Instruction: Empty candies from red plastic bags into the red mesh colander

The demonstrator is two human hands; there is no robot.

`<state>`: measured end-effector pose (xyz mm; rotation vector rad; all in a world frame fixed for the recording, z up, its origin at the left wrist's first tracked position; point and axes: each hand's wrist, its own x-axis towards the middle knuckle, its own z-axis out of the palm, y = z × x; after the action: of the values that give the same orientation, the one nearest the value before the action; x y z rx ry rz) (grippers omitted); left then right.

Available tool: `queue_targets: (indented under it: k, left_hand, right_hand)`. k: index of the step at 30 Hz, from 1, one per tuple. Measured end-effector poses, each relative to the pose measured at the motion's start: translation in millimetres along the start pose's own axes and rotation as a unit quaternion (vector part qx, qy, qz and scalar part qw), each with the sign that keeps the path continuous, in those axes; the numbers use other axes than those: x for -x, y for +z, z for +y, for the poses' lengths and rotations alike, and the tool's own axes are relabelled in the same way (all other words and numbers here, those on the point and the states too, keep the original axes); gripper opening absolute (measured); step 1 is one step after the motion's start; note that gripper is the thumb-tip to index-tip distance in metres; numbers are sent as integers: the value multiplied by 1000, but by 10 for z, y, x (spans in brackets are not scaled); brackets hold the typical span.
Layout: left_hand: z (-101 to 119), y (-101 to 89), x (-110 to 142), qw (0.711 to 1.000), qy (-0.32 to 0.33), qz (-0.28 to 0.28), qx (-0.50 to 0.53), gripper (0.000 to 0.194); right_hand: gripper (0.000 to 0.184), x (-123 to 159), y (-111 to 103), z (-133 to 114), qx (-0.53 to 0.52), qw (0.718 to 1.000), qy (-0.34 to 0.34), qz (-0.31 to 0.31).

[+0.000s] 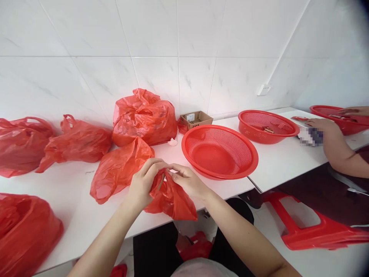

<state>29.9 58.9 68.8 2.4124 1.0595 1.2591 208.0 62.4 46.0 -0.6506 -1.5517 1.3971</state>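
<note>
Both hands are closed on one red plastic bag (173, 200): the left hand (143, 182) and the right hand (187, 181) pinch its gathered upper part between fingers and thumbs, fingertips almost meeting, above the front edge of the white table (66, 200). Five more red plastic bags sit on the table: a flat bag (119, 171) just beside the left hand, a large full bag (144, 119) against the tiled wall (155, 30), two bulging bags (75, 140) (23, 144) farther left, and a bulky bag (23, 234) at the near left corner. A small cardboard box (196, 119) stands just right of the large bag. Three round red perforated baskets stand to the right: the nearest basket (219, 152) looks empty, while the middle basket (266, 127) and the far basket (337, 119) hold small items too small to tell. A co-worker's two hands are there too, one hand (319, 125) on the table and the other hand (350, 111) over the far basket. A red plastic stool (314, 227) stands on the floor.
</note>
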Motion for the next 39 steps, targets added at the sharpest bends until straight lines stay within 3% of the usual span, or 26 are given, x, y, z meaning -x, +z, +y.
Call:
queue_targets:
  k: [5, 7, 10, 14, 19, 23, 25, 27, 29, 33, 36, 39]
  left_hand:
    - [-99, -137, 275, 995, -50, -90, -14, 46]
    - [-260, -206, 513, 994, -75, -70, -47, 41]
    - [-570, -269, 948, 991, -91, 10, -95, 28]
    - [-755, -189, 1335, 989, -132, 16, -69, 28]
    - [-487, 149, 1246, 965, -235, 114, -18, 36]
    - [-326, 457, 1124, 955, -247, 165, -25, 37]
    - [-340, 560, 1115, 952, -248, 172, -49, 34]
    - [-393, 601, 1121, 948, -256, 175, -77, 32]
    - [-451, 580, 1117, 946, -258, 168, -104, 33]
    - [-493, 478, 1058, 946, -243, 157, -143, 32]
    - [-445, 489, 1040, 944, -231, 170, -165, 30]
    - [-367, 579, 1112, 947, -207, 178, -172, 28]
  right_hand:
    - [31, 154, -31, -108, 211, 975, -41, 49]
    - [35, 293, -69, -15, 275, 958, -40, 69]
    - [43, 543, -185, 298, 339, 936, 1, 94]
    - [48, 726, -366, 676, 374, 918, 70, 113]
    - [40, 564, -347, 613, 251, 949, 108, 160]
    - [33, 526, -30, 551, 215, 954, 141, 152]
    - [46, 572, 146, 604, 235, 952, 142, 139]
    - [51, 606, 240, 674, 247, 952, 126, 128]
    - [42, 593, 217, 713, 276, 946, 98, 140]
    - [30, 439, -22, 651, 363, 916, -12, 172]
    - [33, 324, -165, 592, 415, 885, -133, 165]
    - [39, 299, -221, 591, 436, 865, -174, 175]
